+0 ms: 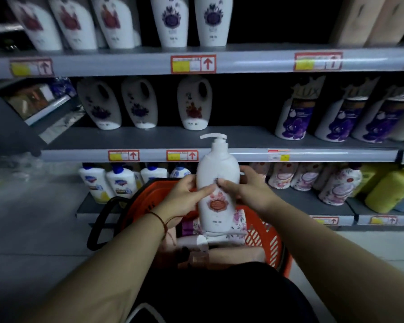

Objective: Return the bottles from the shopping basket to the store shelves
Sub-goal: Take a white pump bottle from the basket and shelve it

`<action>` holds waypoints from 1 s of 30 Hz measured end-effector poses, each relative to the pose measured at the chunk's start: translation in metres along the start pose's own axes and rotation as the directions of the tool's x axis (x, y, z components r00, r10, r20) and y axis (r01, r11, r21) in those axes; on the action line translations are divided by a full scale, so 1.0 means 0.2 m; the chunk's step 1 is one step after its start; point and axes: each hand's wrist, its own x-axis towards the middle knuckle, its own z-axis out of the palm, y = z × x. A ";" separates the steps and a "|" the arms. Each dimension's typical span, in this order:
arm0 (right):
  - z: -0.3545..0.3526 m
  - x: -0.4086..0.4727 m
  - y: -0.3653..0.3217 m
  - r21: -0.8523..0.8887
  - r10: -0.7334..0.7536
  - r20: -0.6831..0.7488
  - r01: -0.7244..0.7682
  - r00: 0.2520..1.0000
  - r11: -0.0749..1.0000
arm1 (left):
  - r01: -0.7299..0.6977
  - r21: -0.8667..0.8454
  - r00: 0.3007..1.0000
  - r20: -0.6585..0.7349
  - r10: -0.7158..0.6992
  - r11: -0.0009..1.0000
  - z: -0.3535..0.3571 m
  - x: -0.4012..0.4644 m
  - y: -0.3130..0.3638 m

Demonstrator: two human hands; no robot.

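A smooth white plastic pump bottle point(217, 183), tall and rounded with a red floral label, stands upright above the orange slotted plastic basket point(264, 238), which sits on the floor near the lowest shelf. The left hand point(184, 197) and right hand point(245, 185) clasp it from either side, thumbs meeting on its front, both arms reaching forward. In the basket lie more bottles point(229, 223), floral and pale pink. Beyond, the grey middle shelf point(243, 138) carries similar white bottles at its left.
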 end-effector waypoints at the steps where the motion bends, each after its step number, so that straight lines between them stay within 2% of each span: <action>1: 0.01 -0.01 0.00 -0.001 -0.011 -0.008 0.011 1.000 1.000 | -0.014 -0.006 1.000 -0.015 0.014 1.000 0.01 -0.02 0.02; 7: -0.08 -0.11 0.00 -0.013 -0.070 -0.056 0.070 0.996 0.997 | -0.053 0.104 0.998 -0.021 0.055 0.993 0.12 -0.07 0.10; 13: -0.41 -0.22 0.07 0.105 -0.088 -0.176 0.108 0.980 0.989 | -0.062 0.199 0.982 0.189 0.024 0.978 0.45 0.04 0.18; 20: -0.89 -0.30 0.31 0.130 0.036 -0.288 0.002 0.957 0.992 | 0.097 0.185 0.903 0.397 -0.164 0.978 0.98 0.29 -0.03; 27: -1.30 -0.07 0.72 0.036 0.221 -0.458 -0.231 0.861 0.972 | 0.255 0.179 0.894 0.331 -0.302 0.950 1.44 0.68 -0.44; 30: -1.42 0.14 0.89 0.005 0.235 -0.483 -0.265 0.844 0.964 | 0.245 0.194 0.893 0.336 -0.299 0.950 1.54 0.91 -0.56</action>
